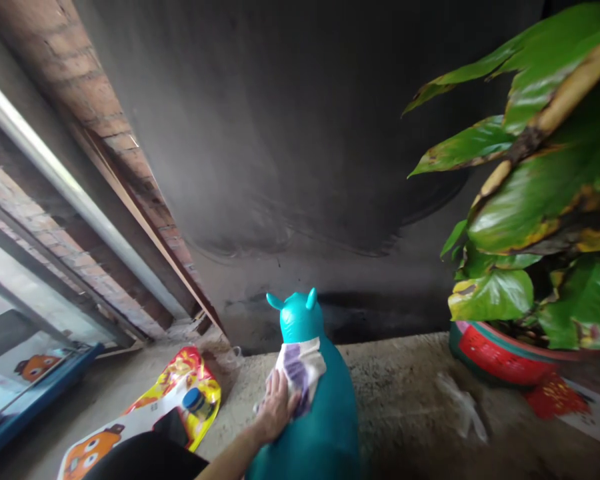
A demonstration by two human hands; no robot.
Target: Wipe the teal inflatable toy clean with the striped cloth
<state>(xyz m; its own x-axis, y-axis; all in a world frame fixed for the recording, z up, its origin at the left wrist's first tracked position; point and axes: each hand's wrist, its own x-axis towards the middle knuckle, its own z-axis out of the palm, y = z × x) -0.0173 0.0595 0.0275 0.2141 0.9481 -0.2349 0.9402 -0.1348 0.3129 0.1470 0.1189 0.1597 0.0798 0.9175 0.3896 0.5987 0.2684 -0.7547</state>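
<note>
A turquoise inflatable animal toy (337, 400) with a rounded head and two small ears stands at the bottom centre. Over its neck and back lies a white and purple cloth (305, 370). My left hand (277, 407) reaches in from below and presses this cloth against the toy's left side, fingers and thumb closed on it. Part of the cloth is hidden under the fingers. My right hand is out of view.
A dark board (300, 153) stands behind the toy. To the right, a leafy plant grows in a red and green pot (505, 357), with a crumpled clear plastic piece (463, 407) nearby. A yellow and red bag (207, 390) and a blue-capped container (195, 400) are at left.
</note>
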